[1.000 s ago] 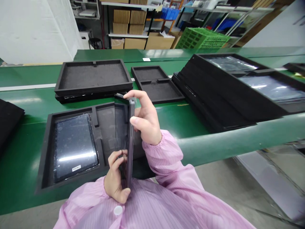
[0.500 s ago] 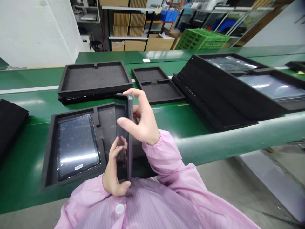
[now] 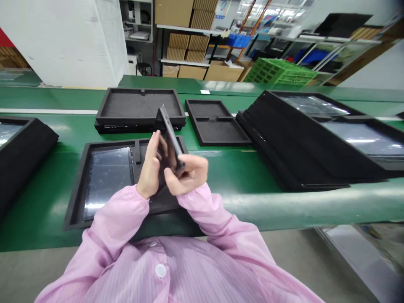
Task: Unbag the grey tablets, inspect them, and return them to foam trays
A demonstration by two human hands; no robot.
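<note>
Green surface (image 3: 221, 170) carries a black foam tray (image 3: 76, 195); above it, a dark tablet (image 3: 170, 129) tilts on edge, its near end pinched by the fingers of the right hand (image 3: 190, 171). Those of the left hand (image 3: 150, 170) stand straight, gripping nothing, alongside its face; whether they touch is unclear. Holding by the rim should keep prints off the glass.

The head view looks forward and down from just above the smock (image 3: 135, 275), which fills the bottom centre of the frame. The left hand (image 3: 149, 173) and right hand (image 3: 189, 173) sit close before it, just left of centre. The belt (image 3: 221, 174) spans the middle from edge to edge; beyond, the view reaches far back to shelves (image 3: 184, 62) at upper centre, while floor (image 3: 303, 261) shows at lower left and lower right
</note>
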